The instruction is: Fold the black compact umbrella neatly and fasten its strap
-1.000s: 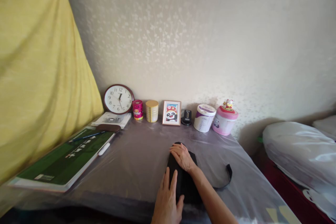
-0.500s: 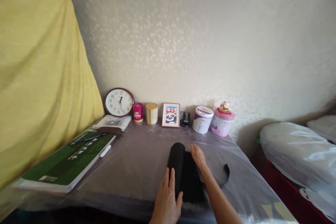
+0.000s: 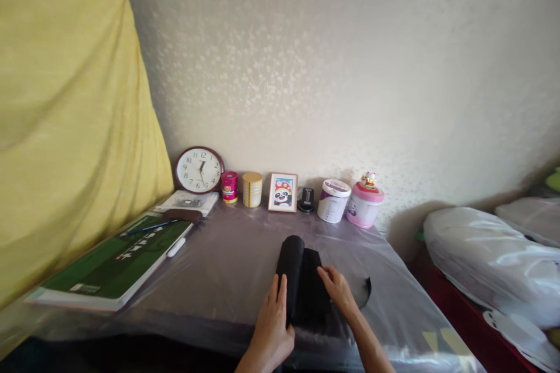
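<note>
Roll of matte black sheeting (image 3: 291, 265) lies lengthwise forward on the grey desk (image 3: 227, 268). The nearer, open left hand (image 3: 272, 326) touches its left side; whether the right hand (image 3: 339, 289) grips its flat right tail (image 3: 311, 297) is unclear.

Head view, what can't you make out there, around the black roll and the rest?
All in the head view:
Inside of the black roll: hidden by its outer layer.
Palm of the left hand: hidden by the back of the hand.
Where the black strap's lower end goes: hidden behind the right forearm.
Smallest print on the green book: too small.
Whitish bundle's far side: cut off by the right edge.
</note>
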Tool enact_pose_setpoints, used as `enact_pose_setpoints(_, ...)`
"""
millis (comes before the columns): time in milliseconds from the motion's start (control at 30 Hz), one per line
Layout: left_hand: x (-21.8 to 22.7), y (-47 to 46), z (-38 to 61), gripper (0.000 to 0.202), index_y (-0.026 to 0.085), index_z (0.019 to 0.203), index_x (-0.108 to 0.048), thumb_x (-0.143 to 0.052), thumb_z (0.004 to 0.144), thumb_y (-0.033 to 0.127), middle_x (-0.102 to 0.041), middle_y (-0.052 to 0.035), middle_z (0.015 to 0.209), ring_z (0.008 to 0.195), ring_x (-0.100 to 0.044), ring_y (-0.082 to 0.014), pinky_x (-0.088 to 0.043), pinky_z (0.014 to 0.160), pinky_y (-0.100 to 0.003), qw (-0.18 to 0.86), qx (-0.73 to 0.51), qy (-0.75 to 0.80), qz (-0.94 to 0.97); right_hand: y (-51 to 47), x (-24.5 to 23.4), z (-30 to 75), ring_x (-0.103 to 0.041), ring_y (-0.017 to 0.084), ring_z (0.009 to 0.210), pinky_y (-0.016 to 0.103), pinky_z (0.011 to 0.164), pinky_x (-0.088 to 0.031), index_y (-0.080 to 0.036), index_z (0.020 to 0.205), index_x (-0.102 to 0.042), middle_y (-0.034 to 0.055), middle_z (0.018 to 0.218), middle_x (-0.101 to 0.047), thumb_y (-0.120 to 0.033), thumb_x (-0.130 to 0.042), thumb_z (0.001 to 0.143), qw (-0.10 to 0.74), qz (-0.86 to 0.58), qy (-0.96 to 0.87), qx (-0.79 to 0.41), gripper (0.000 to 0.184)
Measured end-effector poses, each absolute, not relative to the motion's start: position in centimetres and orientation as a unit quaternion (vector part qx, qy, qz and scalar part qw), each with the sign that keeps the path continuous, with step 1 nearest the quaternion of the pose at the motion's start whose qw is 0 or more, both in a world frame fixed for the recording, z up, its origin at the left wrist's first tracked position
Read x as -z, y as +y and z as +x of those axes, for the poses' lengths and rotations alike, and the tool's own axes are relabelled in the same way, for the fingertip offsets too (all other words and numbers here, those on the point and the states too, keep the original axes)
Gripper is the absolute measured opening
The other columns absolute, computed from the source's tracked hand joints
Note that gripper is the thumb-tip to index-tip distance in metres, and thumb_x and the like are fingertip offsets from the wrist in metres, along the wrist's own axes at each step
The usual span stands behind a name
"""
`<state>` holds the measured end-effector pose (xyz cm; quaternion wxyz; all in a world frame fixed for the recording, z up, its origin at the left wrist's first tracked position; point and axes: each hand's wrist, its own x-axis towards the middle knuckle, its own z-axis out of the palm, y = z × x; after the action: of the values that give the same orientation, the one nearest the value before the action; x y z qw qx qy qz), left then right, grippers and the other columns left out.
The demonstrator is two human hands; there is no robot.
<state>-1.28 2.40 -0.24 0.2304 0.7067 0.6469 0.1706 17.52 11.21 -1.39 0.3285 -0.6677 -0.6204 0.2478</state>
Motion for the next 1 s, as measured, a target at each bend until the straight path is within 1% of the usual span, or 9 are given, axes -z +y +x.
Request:
enact_pose_setpoints(67, 0.2, 2.3, -1.2, 0.090, 0.013, 0.140, -0.004, -0.047, 0.061, 0.001, -0.006, -0.0098, 0.149, 0.136, -0.014, -0.0171, -0.017, 0.108, -0.023, 0.227, -0.168, 0.650, 0.706, 11.2, 1.4, 17.0, -0.064, 0.024, 0.079, 0.029, 0.068, -0.047, -0.013, 0.092, -0.064, 0.0087, 0.082, -0.069, -0.047, -0.046, 0.073, 0.334, -0.666, -0.615, -0.258, 0.043)
enact_pose_setpoints(167, 0.2, 2.3, -1.0, 0.091, 0.013, 0.140, -0.004, -0.046, 0.061, 0.000, -0.007, -0.0111, 0.149, 0.135, -0.016, -0.0186, -0.018, 0.107, -0.024, 0.223, -0.166, 0.652, 0.705, 11.5, 1.0, 16.3, -0.064, 0.025, 0.083, 0.030, 0.070, -0.047, -0.014, 0.088, -0.065, 0.0083, 0.081, -0.070, -0.043, -0.052, 0.070, 0.359, -0.641, -0.624, -0.267, 0.036)
enact_pose_setpoints(267, 0.3, 2.2, -0.9, 0.091, 0.014, 0.140, -0.003, -0.045, 0.060, -0.001, -0.007, -0.0119, 0.149, 0.135, -0.018, -0.0195, -0.020, 0.107, -0.024, 0.217, -0.168, 0.652, 0.707, 12.0, 0.4, 15.8, -0.064, 0.025, 0.082, 0.030, 0.069, -0.048, -0.016, 0.087, -0.066, 0.0064, 0.078, -0.070, -0.041, -0.054, 0.069, 0.374, -0.625, -0.630, -0.269, 0.033)
enact_pose_setpoints(433, 0.2, 2.1, -0.7, 0.091, 0.013, 0.140, -0.003, -0.045, 0.061, 0.000, -0.007, -0.0131, 0.149, 0.135, -0.017, -0.0198, -0.021, 0.106, -0.024, 0.213, -0.161, 0.657, 0.705, 12.5, -0.5, 14.7, -0.064, 0.023, 0.083, 0.030, 0.072, -0.047, -0.012, 0.098, -0.064, 0.0078, 0.082, -0.069, -0.038, -0.055, 0.070, 0.381, -0.619, -0.632, -0.269, 0.039)
enact_pose_setpoints(500, 0.1, 2.1, -0.6, 0.090, 0.014, 0.140, -0.003, -0.045, 0.061, 0.000, -0.007, -0.0136, 0.149, 0.135, -0.018, -0.0203, -0.022, 0.106, -0.026, 0.213, -0.154, 0.662, 0.701, 12.5, -0.7, 13.8, -0.064, 0.022, 0.078, 0.028, 0.067, -0.048, -0.012, 0.098, -0.063, 0.0066, 0.079, -0.068, -0.036, -0.054, 0.071, 0.382, -0.614, -0.634, -0.274, 0.038)
enact_pose_setpoints(633, 0.0, 2.1, -0.5, 0.090, 0.014, 0.140, -0.003, -0.045, 0.061, 0.000, -0.006, -0.0144, 0.149, 0.135, -0.016, -0.0217, -0.021, 0.106, -0.028, 0.208, -0.142, 0.668, 0.700, 12.5, -1.2, 11.6, -0.060, 0.017, 0.059, 0.023, 0.047, -0.042, -0.014, 0.100, -0.060, 0.0025, 0.070, -0.065, -0.031, -0.051, 0.075, 0.345, -0.620, -0.642, -0.290, 0.032)
enact_pose_setpoints(767, 0.0, 2.2, -0.8, 0.090, 0.014, 0.140, -0.004, -0.047, 0.062, 0.003, -0.007, -0.0150, 0.149, 0.134, -0.019, -0.0224, -0.022, 0.106, -0.029, 0.198, -0.138, 0.666, 0.706, 12.6, -1.5, 10.2, -0.059, 0.014, 0.061, 0.020, 0.046, -0.039, -0.015, 0.097, -0.059, 0.0014, 0.068, -0.063, -0.023, -0.054, 0.075, 0.323, -0.625, -0.655, -0.275, 0.024)
enact_pose_setpoints(933, 0.0, 2.2, -1.2, 0.088, 0.012, 0.140, -0.006, -0.054, 0.066, 0.020, -0.008, -0.0161, 0.148, 0.134, -0.021, -0.0256, -0.023, 0.106, -0.032, 0.199, -0.140, 0.656, 0.714, 12.9, -1.9, 10.0, -0.053, 0.010, 0.053, 0.019, 0.044, -0.039, -0.014, 0.096, -0.059, -0.0006, 0.064, -0.060, -0.020, -0.056, 0.074, 0.310, -0.616, -0.659, -0.298, 0.023)
enact_pose_setpoints(1000, -0.1, 2.2, -1.1, 0.088, 0.013, 0.140, -0.006, -0.053, 0.067, 0.019, -0.009, -0.0158, 0.148, 0.134, -0.021, -0.0255, -0.023, 0.106, -0.032, 0.198, -0.137, 0.658, 0.713, 12.9, -2.2, 10.2, -0.050, 0.009, 0.048, 0.018, 0.041, -0.038, -0.013, 0.096, -0.058, -0.0022, 0.061, -0.058, -0.019, -0.056, 0.074, 0.304, -0.611, -0.660, -0.315, 0.024)
